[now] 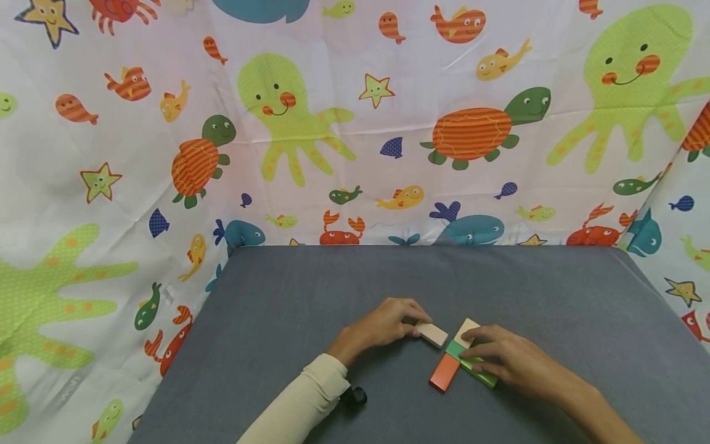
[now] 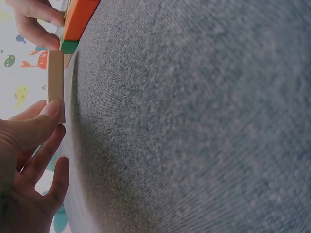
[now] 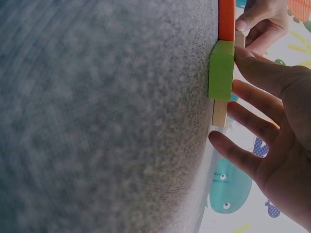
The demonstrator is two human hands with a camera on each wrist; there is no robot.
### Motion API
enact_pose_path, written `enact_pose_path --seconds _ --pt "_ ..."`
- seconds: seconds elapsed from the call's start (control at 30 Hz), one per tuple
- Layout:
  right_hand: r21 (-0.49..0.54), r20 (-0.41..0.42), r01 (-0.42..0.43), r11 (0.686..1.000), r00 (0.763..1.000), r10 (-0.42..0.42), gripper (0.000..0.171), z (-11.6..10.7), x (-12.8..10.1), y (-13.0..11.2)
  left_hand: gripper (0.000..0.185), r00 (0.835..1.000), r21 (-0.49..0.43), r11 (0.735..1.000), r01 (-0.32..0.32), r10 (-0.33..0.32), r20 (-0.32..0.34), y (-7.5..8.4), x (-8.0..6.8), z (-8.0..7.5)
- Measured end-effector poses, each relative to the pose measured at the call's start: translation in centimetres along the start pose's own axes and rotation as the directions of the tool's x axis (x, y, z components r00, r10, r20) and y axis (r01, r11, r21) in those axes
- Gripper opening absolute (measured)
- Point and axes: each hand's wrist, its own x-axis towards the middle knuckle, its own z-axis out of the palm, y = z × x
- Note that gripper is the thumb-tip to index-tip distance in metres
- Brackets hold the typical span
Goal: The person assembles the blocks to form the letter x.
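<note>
My left hand (image 1: 388, 324) pinches one end of a plain wooden block (image 1: 431, 335) between thumb and fingers, just left of a block arrangement. In the left wrist view the same wooden block (image 2: 56, 87) looks held slightly above the cloth. The arrangement has a small green block (image 1: 454, 349) in the middle, an orange block (image 1: 444, 372) toward the front, another plain block (image 1: 463, 332) behind, and a light green block (image 1: 481, 374) at right. Over the right side, my right hand (image 1: 513, 361) touches the blocks with loosely extended fingers; the right wrist view shows the light green block (image 3: 221, 73) beside them.
A grey cloth (image 1: 288, 308) covers the table. Behind and at the sides hangs a white curtain (image 1: 344, 123) printed with sea animals. Beside my left sleeve lies a small black object (image 1: 357, 396), its kind unclear.
</note>
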Motion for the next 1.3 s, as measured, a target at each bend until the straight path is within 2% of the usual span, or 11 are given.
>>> enact_pose_path --seconds 0.47,1.0,1.3 --pt "0.003 -0.016 0.018 1.000 1.000 -0.018 0.026 0.01 0.19 0.02 0.031 0.999 0.053 0.998 -0.032 0.032 0.014 0.16 0.55 0.65" --pt "0.007 -0.020 0.016 1.000 1.000 -0.016 0.027 0.00 0.16 -0.01 0.031 1.000 0.059 0.998 -0.017 0.017 0.015 0.05 0.64 0.92" --pt "0.000 -0.013 0.006 1.000 1.000 -0.006 0.034 -0.04 0.16 -0.06 0.031 0.999 0.063 0.998 -0.031 0.030 0.011 -0.04 0.61 0.96"
